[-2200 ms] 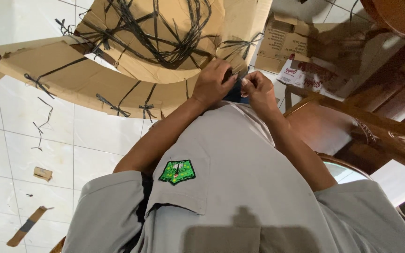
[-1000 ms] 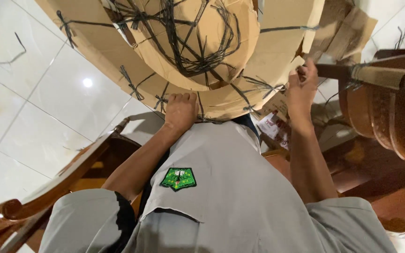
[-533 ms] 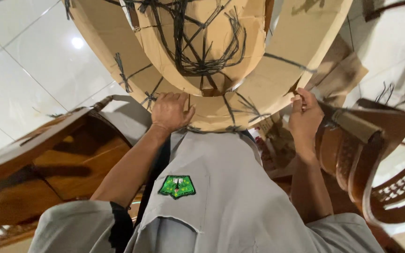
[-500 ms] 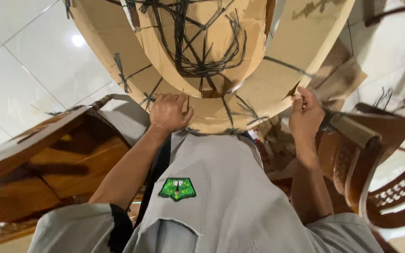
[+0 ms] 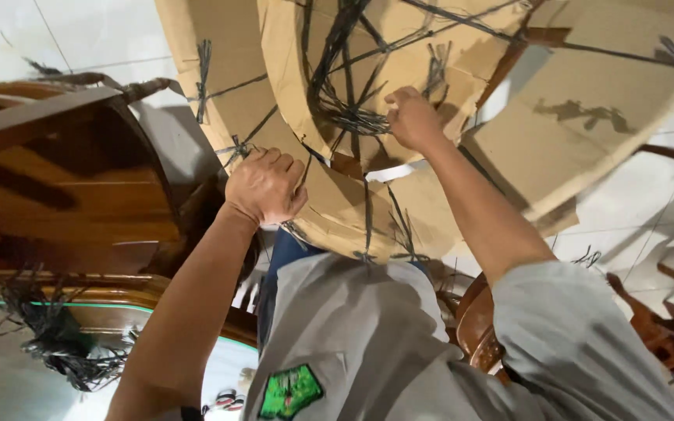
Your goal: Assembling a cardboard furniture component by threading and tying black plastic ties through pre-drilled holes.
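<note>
Upper centre of frame, your right hand is pinched shut on the black ties bunched on the inner cardboard ring. Mid-left, your left hand is clamped, fingers curled, over the rim of the outer cardboard piece, bracing it just above your lap. Looks like you're mid-fastening, cinching layers together w/ the ties. Next move prob. calls for a firm pull or twist w/ the right hand, left staying as the brace so the layers don't slip. Wooden chair sits at left, loose black strands lower left.
</note>
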